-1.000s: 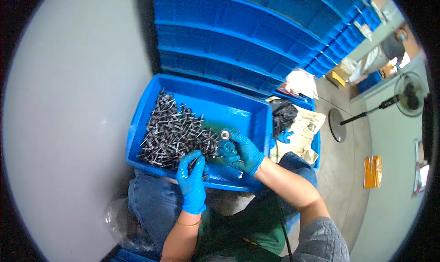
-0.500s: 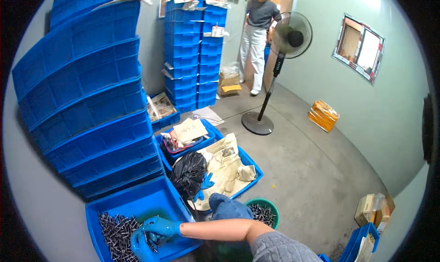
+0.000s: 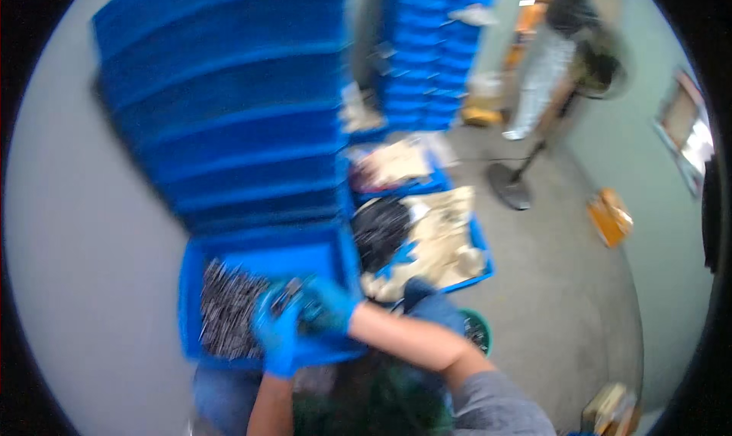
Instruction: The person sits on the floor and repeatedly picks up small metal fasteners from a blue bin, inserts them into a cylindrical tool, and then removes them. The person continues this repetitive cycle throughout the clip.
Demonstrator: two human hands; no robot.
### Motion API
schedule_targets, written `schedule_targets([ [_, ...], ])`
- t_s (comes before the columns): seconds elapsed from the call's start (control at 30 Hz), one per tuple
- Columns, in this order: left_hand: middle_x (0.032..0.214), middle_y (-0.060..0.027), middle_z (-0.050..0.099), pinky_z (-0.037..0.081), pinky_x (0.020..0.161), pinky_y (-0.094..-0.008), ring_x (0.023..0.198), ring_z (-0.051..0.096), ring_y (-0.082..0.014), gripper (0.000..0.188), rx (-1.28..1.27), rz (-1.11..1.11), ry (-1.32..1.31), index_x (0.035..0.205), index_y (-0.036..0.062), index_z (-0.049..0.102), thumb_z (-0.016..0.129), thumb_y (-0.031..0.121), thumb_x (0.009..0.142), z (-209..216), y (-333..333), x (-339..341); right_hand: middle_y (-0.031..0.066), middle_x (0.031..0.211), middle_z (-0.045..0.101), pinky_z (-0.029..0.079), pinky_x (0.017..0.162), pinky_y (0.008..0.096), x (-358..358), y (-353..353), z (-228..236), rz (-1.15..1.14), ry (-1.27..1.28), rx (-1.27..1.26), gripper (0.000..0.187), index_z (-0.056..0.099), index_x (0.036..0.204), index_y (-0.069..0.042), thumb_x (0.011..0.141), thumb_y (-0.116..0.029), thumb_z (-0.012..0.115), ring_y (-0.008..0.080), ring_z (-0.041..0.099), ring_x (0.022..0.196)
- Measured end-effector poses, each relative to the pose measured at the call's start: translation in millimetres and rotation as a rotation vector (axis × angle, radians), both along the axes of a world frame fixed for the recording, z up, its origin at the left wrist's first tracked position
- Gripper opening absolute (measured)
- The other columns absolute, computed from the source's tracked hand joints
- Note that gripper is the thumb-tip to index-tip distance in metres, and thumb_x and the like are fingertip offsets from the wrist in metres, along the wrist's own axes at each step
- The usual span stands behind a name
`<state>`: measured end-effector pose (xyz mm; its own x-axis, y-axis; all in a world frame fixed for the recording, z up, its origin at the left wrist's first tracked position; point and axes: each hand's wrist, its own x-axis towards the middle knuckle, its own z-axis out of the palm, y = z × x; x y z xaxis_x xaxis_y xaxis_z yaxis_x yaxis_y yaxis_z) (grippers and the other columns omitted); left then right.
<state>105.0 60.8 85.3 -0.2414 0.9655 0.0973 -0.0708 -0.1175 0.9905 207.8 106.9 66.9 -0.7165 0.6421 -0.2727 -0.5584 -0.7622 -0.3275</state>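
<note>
Strong motion blur; black fisheye corners; window (image 3: 690, 135) glaring.

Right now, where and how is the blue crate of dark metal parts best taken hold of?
Probably by the left rim and right rim, from the near side: they stand opposite each other, a stack of blue crates rises on the far side, and the dark metal parts heap leftward, perhaps weighting that end.

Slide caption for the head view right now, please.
Gloved left hand and right hand close together over a blue bin of small dark parts, blurred by motion.
</note>
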Motion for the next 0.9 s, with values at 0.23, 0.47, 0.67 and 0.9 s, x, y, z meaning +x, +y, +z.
schedule_targets([
  [0.23,0.085,-0.0075,0.054,0.043,0.068,-0.0264,0.077,0.053,-0.0167,0.028,0.218,0.083,0.441,0.087,0.0023,0.056,0.065,0.002,0.061,10,1,-8,-0.0034,0.050,0.042,0.028,0.029,0.0133,0,-4,1,-0.038,0.050,-0.018,0.014,0.049,0.084,-0.007,0.081,-0.017,0.040,0.0040,0.036,0.034],
  [0.47,0.080,-0.0074,0.054,0.043,0.062,-0.0248,0.072,0.054,-0.0154,0.018,0.117,-0.032,0.397,0.085,0.0025,0.058,0.059,0.004,0.067,16,-6,-15,-0.0026,0.048,0.040,0.028,0.028,0.0147,4,-12,8,0.028,0.024,-0.070,0.013,0.049,0.082,-0.008,0.081,-0.018,0.042,0.0052,0.036,0.035],
  [0.67,0.086,-0.0069,0.054,0.043,0.061,-0.0214,0.075,0.051,-0.0110,0.014,-0.065,0.000,0.138,0.087,0.0005,0.057,0.051,0.008,0.077,18,-4,-11,-0.0025,0.047,0.039,0.027,0.028,0.0149,4,-10,6,0.008,-0.019,-0.123,0.015,0.047,0.072,-0.010,0.081,-0.021,0.042,0.0052,0.035,0.036],
  [0.9,0.090,-0.0073,0.055,0.041,0.072,-0.0258,0.080,0.051,-0.0134,0.019,-0.022,0.061,0.216,0.089,0.0009,0.056,0.058,0.006,0.071,3,-10,-17,-0.0030,0.045,0.036,0.025,0.027,0.0159,0,-9,-7,0.022,0.062,-0.177,0.019,0.044,0.067,-0.011,0.082,-0.022,0.041,0.0061,0.032,0.034],
])
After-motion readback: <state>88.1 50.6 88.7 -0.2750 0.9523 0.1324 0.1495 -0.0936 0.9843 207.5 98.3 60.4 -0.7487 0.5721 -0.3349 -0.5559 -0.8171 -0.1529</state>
